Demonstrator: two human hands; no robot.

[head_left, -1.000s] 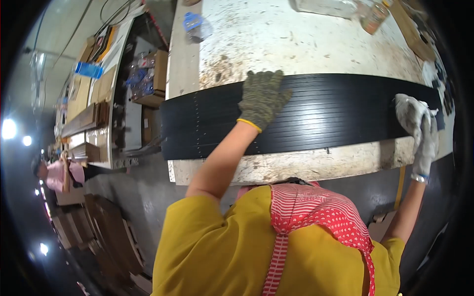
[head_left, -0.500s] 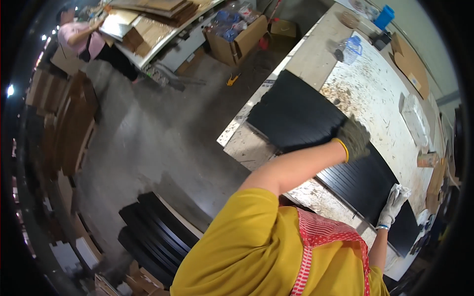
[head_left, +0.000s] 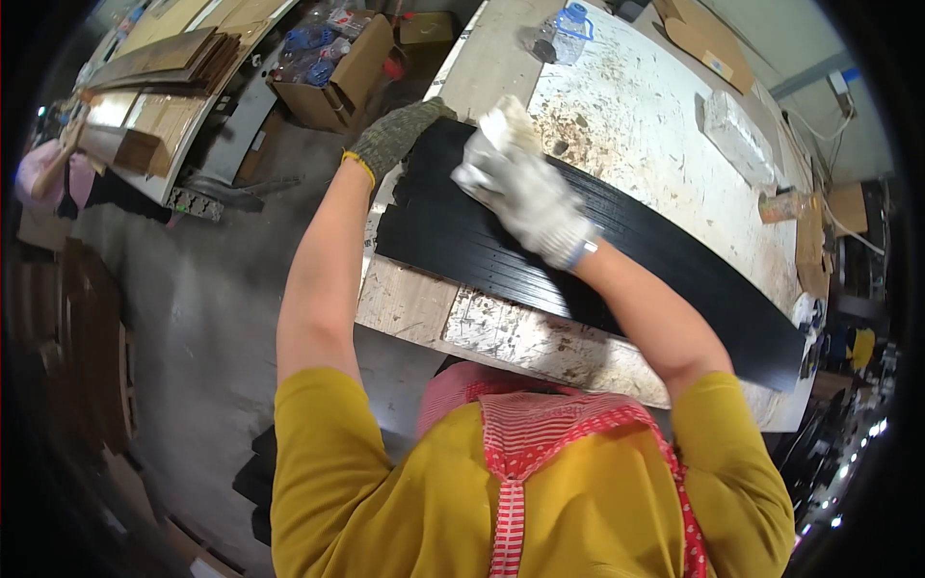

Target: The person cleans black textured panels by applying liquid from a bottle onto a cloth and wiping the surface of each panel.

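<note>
A long black panel (head_left: 694,275) with fine lengthwise grooves lies across the worktable (head_left: 636,125). My left hand (head_left: 397,137), in a dark olive knit glove with a yellow cuff, grips the panel's far left corner. Its fingertips are partly hidden at the edge. Over the left part of the panel is my right hand (head_left: 544,207), in a white knit glove. It is closed on a crumpled white cloth (head_left: 487,154), pressed against the black surface and slightly blurred.
A clear plastic jug with a blue handle (head_left: 570,34) stands at the table's far side. Towards the right are a white wrapped block (head_left: 738,140) and a tape roll (head_left: 788,206). A carton of bottles (head_left: 337,82) sits on the floor; a person (head_left: 48,173) stands far left.
My view has swung rightward. My left hand has shifted from the panel's middle to its left corner. My right hand has brought the cloth from the right end to the left part.
</note>
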